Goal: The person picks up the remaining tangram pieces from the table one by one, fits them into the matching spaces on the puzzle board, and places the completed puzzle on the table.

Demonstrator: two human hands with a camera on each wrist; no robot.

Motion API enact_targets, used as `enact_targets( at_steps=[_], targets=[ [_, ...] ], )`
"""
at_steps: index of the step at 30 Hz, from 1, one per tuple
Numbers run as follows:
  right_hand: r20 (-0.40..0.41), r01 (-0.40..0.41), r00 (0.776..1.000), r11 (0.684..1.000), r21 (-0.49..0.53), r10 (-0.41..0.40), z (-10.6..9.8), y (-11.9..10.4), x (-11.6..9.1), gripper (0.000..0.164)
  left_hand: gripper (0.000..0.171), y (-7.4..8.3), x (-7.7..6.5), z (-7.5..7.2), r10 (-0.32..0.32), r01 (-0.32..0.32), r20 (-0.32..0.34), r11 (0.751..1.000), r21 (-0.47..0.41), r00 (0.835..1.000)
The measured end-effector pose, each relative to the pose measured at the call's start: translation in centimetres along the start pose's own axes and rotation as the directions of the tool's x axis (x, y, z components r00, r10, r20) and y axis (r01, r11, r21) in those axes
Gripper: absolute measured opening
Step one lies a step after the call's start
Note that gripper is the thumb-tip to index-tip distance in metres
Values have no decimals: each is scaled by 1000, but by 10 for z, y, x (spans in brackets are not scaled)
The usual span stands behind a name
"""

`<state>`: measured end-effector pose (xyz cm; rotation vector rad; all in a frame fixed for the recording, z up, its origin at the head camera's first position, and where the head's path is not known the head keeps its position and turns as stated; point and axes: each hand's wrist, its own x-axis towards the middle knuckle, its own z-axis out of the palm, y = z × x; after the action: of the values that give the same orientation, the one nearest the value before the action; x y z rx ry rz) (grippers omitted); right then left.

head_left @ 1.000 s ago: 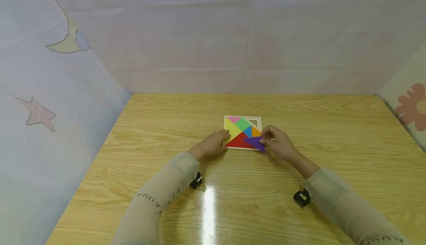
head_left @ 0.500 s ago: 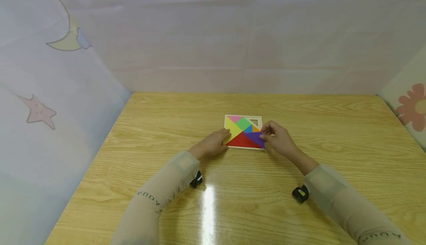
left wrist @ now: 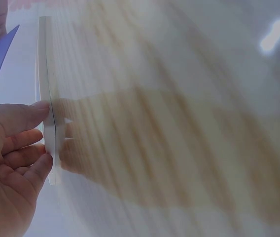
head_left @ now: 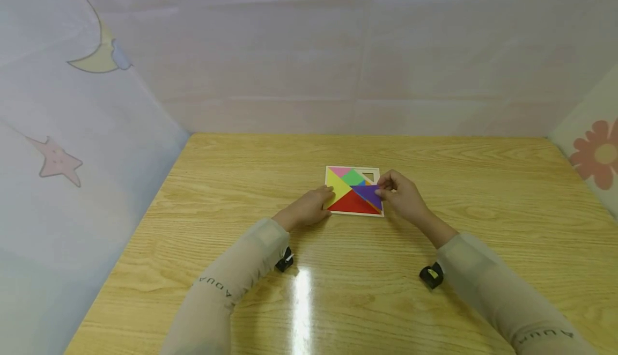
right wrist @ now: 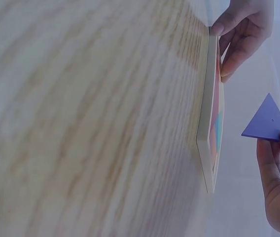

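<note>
A tangram board [head_left: 356,215] with a pale frame lies on the wooden table. My left hand [head_left: 308,208] holds the board at its left edge; in the left wrist view, thumb and fingers touch the frame [left wrist: 45,64]. Between thumb and fingers, my right hand [head_left: 405,198] pinches a purple triangle [head_left: 369,193] by its right side. The right wrist view shows this purple triangle [right wrist: 267,121] held up, apart from the board [right wrist: 206,143]. It hides part of the blue and orange pieces. Yellow [head_left: 337,189], red [head_left: 352,204], green [head_left: 351,177] and pink pieces sit in the frame.
The wooden table [head_left: 232,183] meets pale cloth walls [head_left: 309,76] at the back and sides. A triangular cutout [head_left: 369,176] shows in the board's upper right corner. Black wrist cameras [head_left: 285,260] are strapped under both sleeves.
My right hand has moved slightly away from me with the purple triangle, which has turned and now covers more of the blue and orange pieces. My left hand stays at the board's left edge.
</note>
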<state>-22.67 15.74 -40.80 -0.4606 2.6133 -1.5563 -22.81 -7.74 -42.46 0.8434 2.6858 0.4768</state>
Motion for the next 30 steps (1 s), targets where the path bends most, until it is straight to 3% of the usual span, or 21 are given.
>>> enact_targets(
  at_steps=[19, 30],
  targets=[
    [-4, -32, 999, 997, 74, 32, 2, 0, 9, 13, 43, 1, 0, 0, 2, -2, 2, 1000, 15, 1000],
    [-34, -46, 998, 998, 43, 48, -1, 6, 15, 13, 40, 1, 2, 1, 20, -20, -3, 1000, 21, 1000]
  ],
)
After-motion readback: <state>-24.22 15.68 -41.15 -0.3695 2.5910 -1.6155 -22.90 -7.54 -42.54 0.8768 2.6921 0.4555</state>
